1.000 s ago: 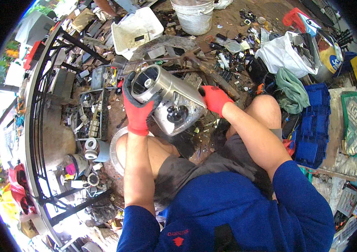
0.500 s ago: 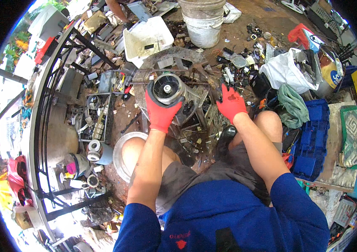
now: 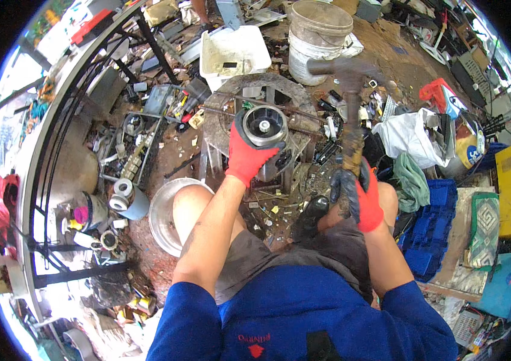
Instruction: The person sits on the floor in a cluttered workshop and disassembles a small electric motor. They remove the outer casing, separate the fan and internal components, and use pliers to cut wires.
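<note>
My left hand (image 3: pixel 246 155), in a red glove with a dark palm, is closed around the side of a round metal motor housing (image 3: pixel 258 141). Its dark hollow top faces up, with a pale shaft end in the middle. The housing rests on a worn, rounded work stand (image 3: pixel 231 96) in front of my knees. In my right hand (image 3: pixel 362 195), gloved the same way, is a hammer (image 3: pixel 352 129) held up above my right knee. Its head is smeared by motion, and brownish-yellow wrapping covers part of the handle.
A white plastic tub (image 3: pixel 258 51) and a dirty white bucket (image 3: pixel 309 60) stand beyond the stand. Scrap parts litter the floor. A pale basin (image 3: pixel 162 231) sits beside my left knee; a white sack (image 3: pixel 412 141) and blue plastic crate (image 3: pixel 433 225) lie right. Far off, someone's leg (image 3: pixel 200 9) shows.
My right hand has drawn back toward my right knee and now holds the hammer up. My left hand stays on the motor housing. The whole view has shifted somewhat.
</note>
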### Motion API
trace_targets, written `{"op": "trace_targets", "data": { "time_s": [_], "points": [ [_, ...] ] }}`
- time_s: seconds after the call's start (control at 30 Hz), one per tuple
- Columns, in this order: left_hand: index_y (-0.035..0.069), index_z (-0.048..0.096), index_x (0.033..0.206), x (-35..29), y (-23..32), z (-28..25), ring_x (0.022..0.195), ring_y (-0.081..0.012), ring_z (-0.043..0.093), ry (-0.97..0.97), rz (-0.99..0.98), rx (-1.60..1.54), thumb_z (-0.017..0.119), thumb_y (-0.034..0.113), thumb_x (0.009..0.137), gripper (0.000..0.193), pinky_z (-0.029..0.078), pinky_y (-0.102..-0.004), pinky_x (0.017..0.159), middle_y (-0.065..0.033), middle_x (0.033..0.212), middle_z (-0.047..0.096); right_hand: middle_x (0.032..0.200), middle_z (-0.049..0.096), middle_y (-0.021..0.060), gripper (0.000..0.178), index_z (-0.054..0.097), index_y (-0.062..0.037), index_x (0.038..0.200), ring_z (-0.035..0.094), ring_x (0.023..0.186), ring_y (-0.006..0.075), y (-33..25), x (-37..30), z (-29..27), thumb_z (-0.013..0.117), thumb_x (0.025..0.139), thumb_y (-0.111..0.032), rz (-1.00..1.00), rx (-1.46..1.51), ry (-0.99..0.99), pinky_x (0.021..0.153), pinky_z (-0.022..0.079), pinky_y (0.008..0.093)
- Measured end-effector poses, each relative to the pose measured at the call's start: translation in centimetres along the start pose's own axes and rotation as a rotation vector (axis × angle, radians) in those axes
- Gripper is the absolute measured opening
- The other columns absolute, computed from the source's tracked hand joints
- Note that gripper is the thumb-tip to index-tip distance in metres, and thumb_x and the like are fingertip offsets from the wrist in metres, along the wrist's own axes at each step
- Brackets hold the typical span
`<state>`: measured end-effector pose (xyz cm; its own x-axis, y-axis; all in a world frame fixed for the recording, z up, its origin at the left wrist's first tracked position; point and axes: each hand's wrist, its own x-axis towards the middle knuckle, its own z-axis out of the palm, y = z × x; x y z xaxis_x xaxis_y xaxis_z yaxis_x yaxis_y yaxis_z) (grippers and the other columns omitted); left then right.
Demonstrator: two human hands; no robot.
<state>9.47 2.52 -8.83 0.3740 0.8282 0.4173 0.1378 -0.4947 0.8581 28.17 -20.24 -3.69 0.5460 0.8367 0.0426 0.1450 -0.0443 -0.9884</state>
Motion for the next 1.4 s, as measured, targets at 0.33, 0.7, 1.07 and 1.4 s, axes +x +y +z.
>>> {"op": "trace_targets", "data": {
  "time_s": [0.33,0.7,1.07,1.4],
  "points": [
    [0.003,0.044,0.13,0.0,-0.4,-0.1,0.117,-0.0295,0.053,0.025,-0.006,-0.108,0.091,0.021,0.051,0.094,0.041,-0.0394,0.104,-0.0142,0.124,0.053,0.107,0.066,0.0172,0.055,0.045,-0.0009,0.137,0.065,0.095,0.0268,-7.0,-1.4,2.6,0.064,0.088,-0.017,-0.128,-0.747,-0.089,0.085,0.05,0.0385],
    [0.004,0.044,0.129,-0.5,-1.8,-0.2,0.119,-0.031,0.05,0.039,0.052,-0.034,0.09,0.026,0.051,0.093,0.039,-0.0399,0.105,-0.0152,0.125,0.052,0.116,0.063,0.0152,0.05,0.039,0.0024,0.141,0.063,0.098,0.0209,-12.7,0.0,-0.5,0.055,0.095,-0.01,0.0,-0.217,-0.079,0.086,0.051,0.0327],
    [0.004,0.045,0.131,0.3,-2.0,0.3,0.12,-0.0295,0.051,0.062,0.07,-0.012,0.09,0.024,0.054,0.092,0.039,-0.04,0.105,-0.015,0.127,0.052,0.125,0.059,0.0272,0.067,0.049,0.0042,0.134,0.059,0.115,0.0355,-12.3,4.3,0.0,0.061,0.091,-0.046,0.061,-0.8,-0.156,0.098,0.046,0.0392],
    [0.003,0.041,0.133,0.5,-1.7,1.1,0.122,-0.0305,0.05,0.004,0.052,-0.057,0.091,0.026,0.05,0.1,0.04,-0.0402,0.105,-0.0155,0.127,0.051,0.116,0.063,0.0261,0.062,0.045,0.0031,0.136,0.063,0.102,0.0414,-4.8,2.2,1.2,0.059,0.092,-0.039,-0.343,-0.974,-0.069,0.09,0.05,0.0432]
  ]
}}
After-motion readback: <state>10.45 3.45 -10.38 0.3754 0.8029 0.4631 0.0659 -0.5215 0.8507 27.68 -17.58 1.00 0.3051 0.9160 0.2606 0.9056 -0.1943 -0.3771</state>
